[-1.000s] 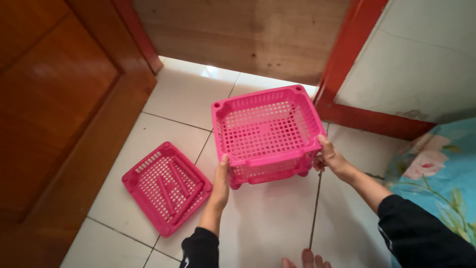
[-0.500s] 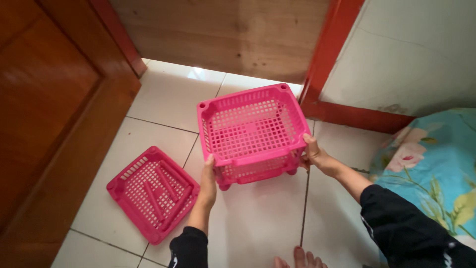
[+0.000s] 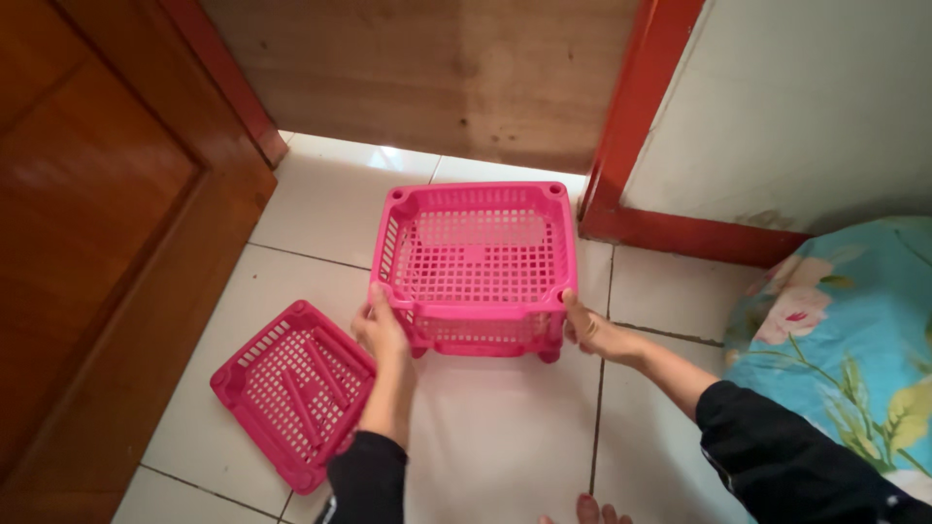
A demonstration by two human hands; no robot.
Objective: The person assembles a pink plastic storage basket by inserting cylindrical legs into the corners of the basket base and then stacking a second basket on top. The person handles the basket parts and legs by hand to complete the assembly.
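Observation:
A pink plastic mesh basket [image 3: 473, 257], stacked on another tier below it, stands on the white tiled floor. My left hand [image 3: 381, 328] grips its near left corner. At the near right corner my right hand [image 3: 588, 328] holds the rim. Both arms wear dark sleeves. A second pink mesh basket [image 3: 291, 388] lies flat on the floor to the left, beside my left forearm, with a few pink rods resting inside it.
A brown wooden door [image 3: 87, 213] fills the left side. A wooden panel [image 3: 437, 68] and a red door frame [image 3: 641, 107] stand behind the basket. A floral blue cushion [image 3: 845, 340] lies at the right. My toes [image 3: 587, 510] show at the bottom edge.
The stacked basket has turned square to me and come down onto the floor, closer to the wooden panel. Both hands stayed on its near corners.

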